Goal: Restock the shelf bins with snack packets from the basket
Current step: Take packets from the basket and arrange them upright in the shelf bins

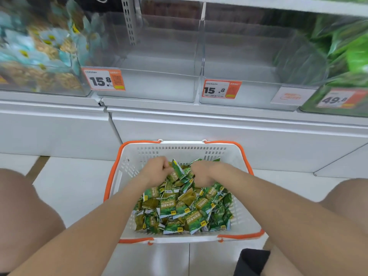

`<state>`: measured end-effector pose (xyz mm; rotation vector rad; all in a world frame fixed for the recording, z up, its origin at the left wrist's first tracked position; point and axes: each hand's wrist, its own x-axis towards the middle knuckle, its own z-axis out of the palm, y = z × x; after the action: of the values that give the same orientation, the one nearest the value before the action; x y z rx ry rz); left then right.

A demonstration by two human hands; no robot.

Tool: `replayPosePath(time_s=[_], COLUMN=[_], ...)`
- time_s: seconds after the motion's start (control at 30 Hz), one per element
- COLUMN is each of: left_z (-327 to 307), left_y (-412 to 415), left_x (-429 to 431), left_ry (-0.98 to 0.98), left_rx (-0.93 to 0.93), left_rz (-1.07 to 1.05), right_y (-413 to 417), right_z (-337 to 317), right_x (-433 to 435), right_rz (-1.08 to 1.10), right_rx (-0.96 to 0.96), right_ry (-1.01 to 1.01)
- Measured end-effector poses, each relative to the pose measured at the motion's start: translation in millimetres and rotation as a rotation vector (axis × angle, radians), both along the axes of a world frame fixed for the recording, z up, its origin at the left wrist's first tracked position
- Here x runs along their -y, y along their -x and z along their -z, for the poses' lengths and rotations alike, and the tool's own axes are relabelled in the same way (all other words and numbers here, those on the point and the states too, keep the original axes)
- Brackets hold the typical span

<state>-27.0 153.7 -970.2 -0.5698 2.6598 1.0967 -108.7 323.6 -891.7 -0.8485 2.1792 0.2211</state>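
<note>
The white tiled floor (75,186) carries a white basket (179,151) with orange rim and handles, filled with green snack packets (179,212), set just before the white shelf (219,116) base. On the shelf a row of clear bins stands side by side: a left bin (39,84) of pale blue packets, two middle bins (159,86) bearing orange price tags (103,80), and a right bin (338,80) of green packs.
</note>
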Motion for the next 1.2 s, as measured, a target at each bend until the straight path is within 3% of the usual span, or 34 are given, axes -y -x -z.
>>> replayPosePath(time_s=[0.13, 0.2, 0.3, 0.67, 0.77, 0.93, 1.07, 1.2], left_z=[-49, -69, -93, -163, -188, -236, -251, -248], left_y=[6, 7, 3, 14, 19, 32, 50, 56], left_x=[-15, -23, -31, -15, 4, 59, 102, 141], left_ry=[-0.556, -0.735, -0.751, -0.762, -0.569, 0.056, 0.431, 0.726], left_rx=[-0.116, -0.151, -0.216, -0.358, -0.364, -0.340, -0.219, -0.240], left_rz=[-0.321, -0.371, -0.314, -0.381, -0.281, -0.094, -0.067, -0.055], right_y=[13, 14, 16, -5, -3, 8, 28, 57], right_z=[-29, -40, -57, -98, -114, -145, -149, -148], right_x=[-8, -11, -13, 25, 37, 70, 100, 142], right_rz=[0.335, 0.529, 0.725, 0.726, 0.682, 0.551, 0.482, 0.389], right_rx=[-0.053, -0.038, 0.061, -0.141, -0.182, -0.265, -0.381, -0.440], right_ry=[0.395, 0.616, 0.818, 1.125, 1.208, 1.329, 1.402, 1.406])
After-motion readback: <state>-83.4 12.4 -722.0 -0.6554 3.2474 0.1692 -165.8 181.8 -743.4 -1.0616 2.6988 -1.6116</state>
